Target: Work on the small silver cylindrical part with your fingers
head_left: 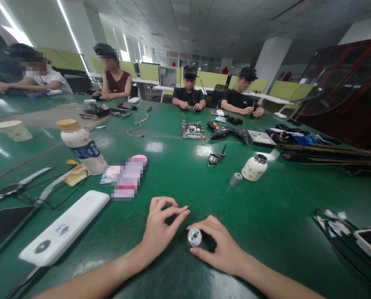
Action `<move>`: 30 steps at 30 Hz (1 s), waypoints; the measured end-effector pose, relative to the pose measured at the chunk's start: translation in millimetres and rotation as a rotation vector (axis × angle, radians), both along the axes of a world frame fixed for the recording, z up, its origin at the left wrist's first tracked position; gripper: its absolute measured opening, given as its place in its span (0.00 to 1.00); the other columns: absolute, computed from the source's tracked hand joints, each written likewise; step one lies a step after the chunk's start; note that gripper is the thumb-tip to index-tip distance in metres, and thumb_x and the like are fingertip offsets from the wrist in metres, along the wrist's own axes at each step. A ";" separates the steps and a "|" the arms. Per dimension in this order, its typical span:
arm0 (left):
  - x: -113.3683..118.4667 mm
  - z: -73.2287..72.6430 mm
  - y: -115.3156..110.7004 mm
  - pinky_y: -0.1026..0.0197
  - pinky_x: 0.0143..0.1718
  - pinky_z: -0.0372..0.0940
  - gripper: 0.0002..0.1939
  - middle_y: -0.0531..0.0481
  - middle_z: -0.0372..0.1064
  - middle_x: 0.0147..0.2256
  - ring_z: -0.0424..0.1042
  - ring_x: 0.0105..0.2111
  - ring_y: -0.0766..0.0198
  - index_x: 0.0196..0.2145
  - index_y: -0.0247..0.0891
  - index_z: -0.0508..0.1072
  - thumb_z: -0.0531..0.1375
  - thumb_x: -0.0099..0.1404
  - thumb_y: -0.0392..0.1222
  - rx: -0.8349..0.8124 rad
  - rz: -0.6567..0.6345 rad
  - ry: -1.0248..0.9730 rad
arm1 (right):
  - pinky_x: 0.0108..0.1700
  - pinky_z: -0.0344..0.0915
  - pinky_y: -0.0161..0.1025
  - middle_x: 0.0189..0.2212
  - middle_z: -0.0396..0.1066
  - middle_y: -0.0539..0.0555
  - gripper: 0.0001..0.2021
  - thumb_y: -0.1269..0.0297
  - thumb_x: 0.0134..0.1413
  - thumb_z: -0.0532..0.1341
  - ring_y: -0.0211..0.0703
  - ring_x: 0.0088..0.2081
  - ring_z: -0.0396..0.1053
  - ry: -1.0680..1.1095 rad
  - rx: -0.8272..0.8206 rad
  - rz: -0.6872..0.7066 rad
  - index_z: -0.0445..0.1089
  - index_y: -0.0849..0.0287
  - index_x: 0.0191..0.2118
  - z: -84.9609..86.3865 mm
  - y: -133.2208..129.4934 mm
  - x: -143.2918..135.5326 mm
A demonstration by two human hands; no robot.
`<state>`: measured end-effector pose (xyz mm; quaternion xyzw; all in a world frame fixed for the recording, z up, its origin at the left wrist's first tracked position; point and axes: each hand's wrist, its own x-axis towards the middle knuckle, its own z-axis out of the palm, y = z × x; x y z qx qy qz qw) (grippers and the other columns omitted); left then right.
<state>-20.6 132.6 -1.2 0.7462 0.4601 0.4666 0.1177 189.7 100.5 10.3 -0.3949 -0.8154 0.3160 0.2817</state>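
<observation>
My right hand (218, 245) grips a small silver cylindrical motor (194, 237) between thumb and fingers, its round end face with a dark centre turned up toward me. Just to its left, my left hand (162, 226) has thumb and index finger pinched together above the green table (169, 178); whatever is between those fingertips is too small to make out. A similar silver cylinder (236, 179) stands farther off, beside an open cream-coloured bottle (254, 167). Near them lie a metal cap with a ring (213, 159) and a dark fitting (222, 152).
To the left are a white power bank (65, 228), a phone (7, 226), a watch (10, 190) and a drink bottle (84, 147). Power drills (225, 132) and a circuit board (193, 130) lie ahead. Cables (331, 236) rest at right. Several people sit across the table.
</observation>
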 end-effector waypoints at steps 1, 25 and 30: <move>-0.9 -2.8 3.6 0.51 0.42 0.62 0.04 0.48 0.69 0.36 0.63 0.40 0.55 0.33 0.49 0.83 0.66 0.62 0.44 -0.034 0.043 0.065 | 0.45 0.62 0.44 0.43 0.77 0.53 0.17 0.61 0.54 0.67 0.47 0.42 0.69 -0.002 -0.006 0.001 0.71 0.53 0.50 0.3 0.0 0.1; 4.1 7.8 -21.3 0.52 0.49 0.61 0.07 0.47 0.68 0.45 0.62 0.48 0.54 0.38 0.47 0.79 0.64 0.63 0.36 0.061 -0.218 0.023 | 0.44 0.61 0.43 0.42 0.76 0.53 0.17 0.62 0.54 0.67 0.46 0.41 0.68 0.027 0.016 -0.001 0.70 0.54 0.50 -1.7 -1.0 0.0; 4.0 9.2 -22.1 0.53 0.49 0.61 0.07 0.47 0.68 0.43 0.62 0.47 0.55 0.37 0.44 0.78 0.63 0.62 0.34 0.130 -0.200 0.028 | 0.44 0.61 0.44 0.43 0.76 0.53 0.18 0.62 0.54 0.67 0.47 0.41 0.68 0.014 0.009 -0.009 0.69 0.54 0.51 -2.4 -1.4 0.2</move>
